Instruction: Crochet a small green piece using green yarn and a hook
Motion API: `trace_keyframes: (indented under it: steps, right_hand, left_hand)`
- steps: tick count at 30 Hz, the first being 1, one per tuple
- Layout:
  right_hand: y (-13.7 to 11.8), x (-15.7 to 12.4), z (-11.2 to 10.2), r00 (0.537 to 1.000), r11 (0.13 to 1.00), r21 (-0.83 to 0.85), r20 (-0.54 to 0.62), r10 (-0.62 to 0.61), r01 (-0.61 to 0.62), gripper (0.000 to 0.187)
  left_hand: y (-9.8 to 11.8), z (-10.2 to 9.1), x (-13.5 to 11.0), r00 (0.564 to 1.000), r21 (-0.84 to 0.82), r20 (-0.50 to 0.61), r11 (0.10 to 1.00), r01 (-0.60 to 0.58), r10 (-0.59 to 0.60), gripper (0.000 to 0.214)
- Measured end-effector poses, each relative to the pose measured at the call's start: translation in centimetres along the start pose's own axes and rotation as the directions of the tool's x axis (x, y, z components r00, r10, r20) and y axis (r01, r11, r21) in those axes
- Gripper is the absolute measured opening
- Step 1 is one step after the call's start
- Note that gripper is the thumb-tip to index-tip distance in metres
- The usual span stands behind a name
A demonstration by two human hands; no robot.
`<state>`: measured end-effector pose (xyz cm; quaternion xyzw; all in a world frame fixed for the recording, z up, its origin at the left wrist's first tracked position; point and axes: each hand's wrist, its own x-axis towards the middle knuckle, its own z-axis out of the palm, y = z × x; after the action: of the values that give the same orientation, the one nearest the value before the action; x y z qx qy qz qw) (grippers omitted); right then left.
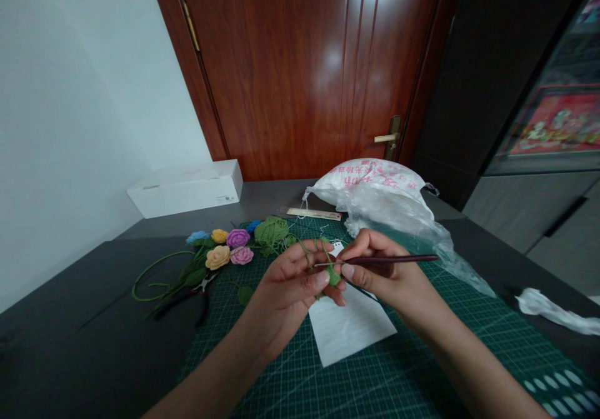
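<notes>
My left hand [295,278] pinches a small piece of green crochet work [333,274] between thumb and fingers, with green yarn running up over its forefinger. A crochet hook [396,259] with a dark brown handle lies in my right hand [379,266], its metal tip pointing left at the stitches. Thumb and forefinger of that hand close round the hook near the green piece. Whether the tip sits inside a loop is too small to tell. Behind my left hand rests a ball of green yarn [272,231].
Crocheted flowers [219,257] with green stems lie left, beside black-handled pliers [202,287]. Under my hands are a white paper sheet [351,328] and a green cutting mat [281,369]. A stuffed white bag [375,181], a ruler [314,214] and a white box [187,187] stand farther back.
</notes>
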<state>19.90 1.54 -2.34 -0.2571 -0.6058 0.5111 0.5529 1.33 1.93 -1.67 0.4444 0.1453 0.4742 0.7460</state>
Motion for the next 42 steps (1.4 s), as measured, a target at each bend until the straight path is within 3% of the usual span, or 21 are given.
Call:
trace_keyframes:
  steps: [11, 25, 29, 35, 42]
  right_hand:
    - [0.28, 0.24, 0.56, 0.998, 0.998, 0.007, 0.015, -0.060, 0.060, 0.021]
    - [0.37, 0.08, 0.44, 0.999, 0.994, 0.104, 0.035, 0.037, -0.040, 0.017]
    - [0.45, 0.05, 0.37, 0.999, 0.998, 0.046, 0.009, 0.053, -0.053, 0.018]
    - [0.63, 0.09, 0.22, 0.999, 0.999, 0.024, -0.002, 0.042, -0.041, 0.017]
    - [0.60, 0.09, 0.80, 0.999, 0.993, 0.109, 0.044, 0.030, -0.035, 0.019]
  left_hand:
    - [0.02, -0.01, 0.18, 0.999, -0.046, -0.040, 0.999, 0.016, -0.018, 0.023]
    - [-0.32, -0.34, 0.15, 0.997, -0.037, -0.069, 0.999, 0.037, -0.039, 0.022]
    - [-0.43, -0.44, 0.21, 0.996, -0.058, -0.068, 0.997, 0.052, -0.056, 0.021]
    - [-0.39, -0.49, 0.29, 0.996, -0.057, -0.061, 0.997, 0.058, -0.062, 0.019]
    - [-0.46, -0.37, 0.20, 0.997, -0.023, -0.075, 0.999, 0.033, -0.034, 0.022]
